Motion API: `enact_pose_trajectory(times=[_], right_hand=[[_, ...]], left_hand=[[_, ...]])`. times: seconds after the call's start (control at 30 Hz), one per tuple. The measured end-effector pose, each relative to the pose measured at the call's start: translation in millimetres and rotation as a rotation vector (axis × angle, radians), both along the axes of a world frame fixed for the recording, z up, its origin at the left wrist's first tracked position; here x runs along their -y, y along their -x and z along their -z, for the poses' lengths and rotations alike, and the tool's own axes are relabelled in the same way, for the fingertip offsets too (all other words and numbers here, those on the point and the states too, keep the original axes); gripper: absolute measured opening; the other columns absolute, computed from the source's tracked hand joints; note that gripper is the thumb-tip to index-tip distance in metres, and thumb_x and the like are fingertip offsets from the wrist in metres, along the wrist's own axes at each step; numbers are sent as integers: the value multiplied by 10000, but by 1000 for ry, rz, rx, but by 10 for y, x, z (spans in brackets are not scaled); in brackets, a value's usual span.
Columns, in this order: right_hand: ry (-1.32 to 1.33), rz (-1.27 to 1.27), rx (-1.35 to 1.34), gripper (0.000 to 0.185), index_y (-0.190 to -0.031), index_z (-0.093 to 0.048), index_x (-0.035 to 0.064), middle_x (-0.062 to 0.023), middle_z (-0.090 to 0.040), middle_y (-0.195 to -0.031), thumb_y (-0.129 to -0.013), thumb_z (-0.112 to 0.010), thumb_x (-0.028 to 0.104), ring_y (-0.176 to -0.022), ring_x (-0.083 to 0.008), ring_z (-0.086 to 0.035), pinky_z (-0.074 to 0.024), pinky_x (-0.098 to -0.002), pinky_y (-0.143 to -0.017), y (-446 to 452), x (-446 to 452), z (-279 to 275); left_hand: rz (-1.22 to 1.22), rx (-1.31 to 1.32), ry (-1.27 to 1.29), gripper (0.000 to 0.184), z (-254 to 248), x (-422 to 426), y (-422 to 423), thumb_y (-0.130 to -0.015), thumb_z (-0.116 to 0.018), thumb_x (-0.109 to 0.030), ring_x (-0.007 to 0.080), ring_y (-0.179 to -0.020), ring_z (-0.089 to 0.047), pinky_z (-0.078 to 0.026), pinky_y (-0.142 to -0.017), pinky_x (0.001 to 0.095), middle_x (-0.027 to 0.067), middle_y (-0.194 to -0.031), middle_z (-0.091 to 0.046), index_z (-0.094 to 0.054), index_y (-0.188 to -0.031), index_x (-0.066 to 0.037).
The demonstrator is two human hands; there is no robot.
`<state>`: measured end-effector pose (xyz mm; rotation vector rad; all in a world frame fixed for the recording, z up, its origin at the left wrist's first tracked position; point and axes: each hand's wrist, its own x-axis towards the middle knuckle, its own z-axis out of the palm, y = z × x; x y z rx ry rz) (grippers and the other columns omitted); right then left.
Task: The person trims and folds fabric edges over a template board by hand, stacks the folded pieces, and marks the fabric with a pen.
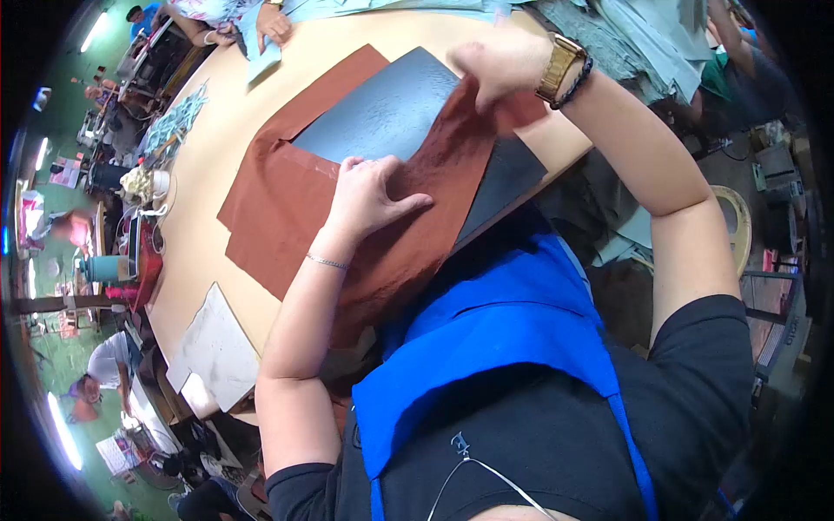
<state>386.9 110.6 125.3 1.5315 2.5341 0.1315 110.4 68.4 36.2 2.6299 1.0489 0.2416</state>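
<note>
Reddish-brown fabric (pixel 287 195) lies across the table and hangs over its near edge. Under part of it is a dark, shiny flat sheet (pixel 382 104), whose corner also shows at the right. My left hand (pixel 373 195) rests on the fabric, thumb stretched out to the side and fingers bent near the sheet's lower edge. At the far right, my right hand (pixel 504 69) is closed on a raised edge of the fabric, somewhat smeared by motion; its fingertips are partly hidden.
A pale flat panel (pixel 215 347) lies at the table's left edge. Light blue-green cloth (pixel 625 43) is heaped at the back right. Another person's hand (pixel 274 26) holds similar cloth across the table (pixel 195 234). Thin scraps (pixel 178 122) lie at the left.
</note>
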Motion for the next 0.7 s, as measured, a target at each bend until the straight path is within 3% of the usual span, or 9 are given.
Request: enact_pose_trajectory(times=[0.03,0.13,0.17,0.2,0.3,0.43,0.47,0.5,0.7], right_hand=[[-354,25,117,330,-1009,-646,72,-133,-649,-1013,-714,-738,189,-964,-319,-635,-507,-402,-830,-119,3,72],[-422,-128,-546,276,-1026,-652,73,-135,-640,-1018,-750,-673,79,-979,-331,-629,-509,-403,-845,-73,-10,282],[-307,-193,-673,293,-1057,-644,71,-141,-633,-1048,-766,-668,75,-993,-336,-620,-515,-406,-862,46,24,509],[-81,-164,-709,329,-1100,-636,64,-148,-624,-1074,-777,-680,100,-1015,-334,-617,-513,-406,-896,174,91,704],[138,-241,-773,269,-1089,-650,40,-152,-627,-1066,-836,-667,128,-982,-321,-630,-516,-392,-888,441,372,926],[121,-189,-833,144,-986,-672,37,-126,-644,-955,-862,-647,106,-938,-317,-631,-518,-398,-834,456,416,1018],[106,-188,-854,124,-966,-675,37,-122,-645,-933,-865,-645,104,-929,-316,-632,-519,-398,-824,448,421,1028],[78,-196,-884,96,-930,-674,42,-123,-644,-922,-860,-631,94,-917,-319,-631,-520,-400,-816,450,442,1046],[-132,-317,-786,96,-875,-674,68,-113,-636,-944,-843,-584,74,-904,-294,-628,-529,-393,-803,431,520,1234]], left_hand=[[-27,45,-36,563,37,-1,-38,-698,-771,-579,294,-852,-640,-373,-916,439,110,-838,-676,-654,-909,-70],[-113,143,-148,590,144,15,-140,-660,-782,-612,271,-825,-637,-370,-839,411,86,-787,-659,-654,-885,-83],[-117,162,-177,593,173,22,-167,-655,-784,-616,267,-830,-637,-369,-837,414,79,-795,-659,-656,-891,-87],[-121,179,-205,597,198,33,-185,-650,-785,-619,263,-835,-636,-368,-836,417,73,-803,-659,-659,-897,-91],[-120,167,-178,526,167,55,-187,-698,-787,-554,254,-891,-630,-363,-908,438,64,-864,-666,-672,-951,-107],[-82,133,-162,283,173,-11,-70,-869,-695,-373,249,-965,-622,-314,-1054,516,45,-949,-664,-691,-1029,-139],[-75,64,-78,187,128,-38,4,-949,-592,-241,249,-999,-617,-252,-1115,567,37,-976,-655,-693,-1076,-149],[-36,141,-69,166,212,-118,105,-923,-606,-227,243,-989,-616,-287,-1079,627,30,-940,-648,-704,-1046,-174],[71,14,-158,193,100,-223,413,-923,-607,-187,210,-1031,-627,-283,-1105,630,-12,-1015,-672,-718,-1075,-228]])
